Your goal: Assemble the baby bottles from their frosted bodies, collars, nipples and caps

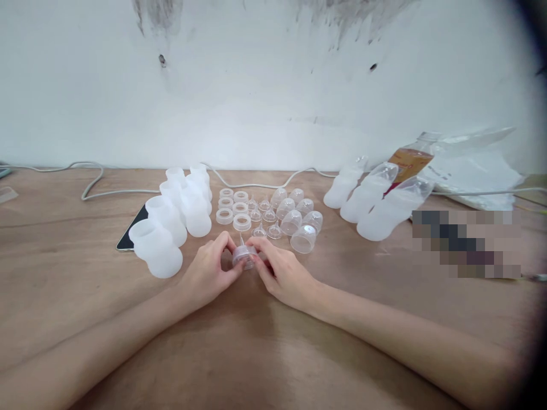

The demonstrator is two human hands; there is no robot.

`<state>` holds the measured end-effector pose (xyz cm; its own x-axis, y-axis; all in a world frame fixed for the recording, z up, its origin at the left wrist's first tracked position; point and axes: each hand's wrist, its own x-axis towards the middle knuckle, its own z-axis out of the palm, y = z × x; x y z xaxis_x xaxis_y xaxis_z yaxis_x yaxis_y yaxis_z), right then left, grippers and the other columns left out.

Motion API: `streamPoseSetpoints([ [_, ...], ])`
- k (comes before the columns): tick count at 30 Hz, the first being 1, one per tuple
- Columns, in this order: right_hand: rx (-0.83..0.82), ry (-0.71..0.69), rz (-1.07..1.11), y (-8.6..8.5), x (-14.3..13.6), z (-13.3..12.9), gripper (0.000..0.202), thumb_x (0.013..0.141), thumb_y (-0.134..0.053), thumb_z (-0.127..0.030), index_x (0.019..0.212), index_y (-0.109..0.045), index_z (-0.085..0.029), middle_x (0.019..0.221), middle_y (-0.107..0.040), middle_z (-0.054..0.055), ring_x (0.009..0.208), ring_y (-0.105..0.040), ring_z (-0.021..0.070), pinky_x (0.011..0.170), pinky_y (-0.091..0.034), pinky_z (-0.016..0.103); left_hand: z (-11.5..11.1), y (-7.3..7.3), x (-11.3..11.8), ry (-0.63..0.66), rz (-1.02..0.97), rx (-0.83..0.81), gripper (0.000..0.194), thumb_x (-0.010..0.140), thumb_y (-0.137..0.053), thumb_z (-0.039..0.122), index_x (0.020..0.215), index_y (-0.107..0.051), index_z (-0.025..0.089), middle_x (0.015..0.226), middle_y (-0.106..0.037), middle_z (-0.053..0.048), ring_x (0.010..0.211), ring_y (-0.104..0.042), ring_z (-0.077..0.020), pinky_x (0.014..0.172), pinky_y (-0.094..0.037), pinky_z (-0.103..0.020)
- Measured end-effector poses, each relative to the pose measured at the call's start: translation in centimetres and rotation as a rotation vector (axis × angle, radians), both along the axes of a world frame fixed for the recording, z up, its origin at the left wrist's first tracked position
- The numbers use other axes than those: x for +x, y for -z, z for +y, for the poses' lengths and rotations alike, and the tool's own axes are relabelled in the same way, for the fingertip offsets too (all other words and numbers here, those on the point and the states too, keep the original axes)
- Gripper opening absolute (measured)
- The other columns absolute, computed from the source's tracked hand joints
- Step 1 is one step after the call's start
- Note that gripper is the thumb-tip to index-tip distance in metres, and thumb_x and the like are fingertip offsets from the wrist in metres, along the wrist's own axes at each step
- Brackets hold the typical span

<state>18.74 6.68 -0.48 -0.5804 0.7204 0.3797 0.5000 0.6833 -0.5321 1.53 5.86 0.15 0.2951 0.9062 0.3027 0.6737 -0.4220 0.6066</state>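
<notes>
Nearest the camera, see the left forearm (128,324) and right forearm (401,336), slanting in from the lower corners. Find open white bottles (164,259) standing in rows left of the left hand (209,267), partly covering a flat black device (133,230). Just beyond the hands, see loose rings (241,222) in two columns, then clear teats (274,230), then domed caps (303,239) toward the right. Farther right, note three capped bottles (378,219), hiding part of a labelled bottle (412,159), with a plastic bag (478,165) behind.

Hold a clear collar with a pointed teat (245,255) low over the table, between the hands and just in front of the loose teats. Grip its left side with the left hand, thumb and fingers closed in a pinch; grip its right side with the right hand (284,270), likewise pinching, and so cover part of the rim. See the tip pointing up, with the long axis near upright and leaning slightly left.

Underneath, see a brown wooden table (256,353) with a soft sheen. Along its back, follow a pale cable (256,185) beside a whitish wall (265,85), marked with dark smudges and two small holes. At right, meet a pixelated patch; cannot tell its contents.
</notes>
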Motion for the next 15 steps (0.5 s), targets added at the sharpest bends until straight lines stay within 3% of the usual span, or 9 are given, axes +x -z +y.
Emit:
streamPoseSetpoints([
  [8, 0.062, 0.001, -0.018, 0.06, -0.25, 0.03, 0.019, 0.081, -0.031, -0.010, 0.097, -0.038, -0.017, 0.075, -0.052, 0.002, 0.059, -0.047, 0.0109, 0.056, -0.037, 0.022, -0.38, -0.03, 0.29, 0.052, 0.046, -0.001, 0.015, 0.073, -0.051, 0.023, 0.069, -0.037, 0.019, 0.064, -0.052, 0.005, 0.056, -0.049, -0.0096, 0.052, -0.036, -0.022],
  [15, -0.013, -0.065, 0.018, 0.00, 0.13, -0.17, 0.015, 0.087, -0.029, -0.021, 0.101, -0.032, -0.017, 0.071, -0.049, 0.001, 0.055, -0.045, 0.0111, 0.053, -0.036, 0.022, -0.79, -0.65, -0.08, 0.126, 0.030, 0.102, 0.010, 0.085, -0.038, 0.028, 0.082, -0.040, 0.019, 0.072, -0.053, 0.003, 0.060, -0.051, -0.0093, 0.056, -0.038, -0.021],
])
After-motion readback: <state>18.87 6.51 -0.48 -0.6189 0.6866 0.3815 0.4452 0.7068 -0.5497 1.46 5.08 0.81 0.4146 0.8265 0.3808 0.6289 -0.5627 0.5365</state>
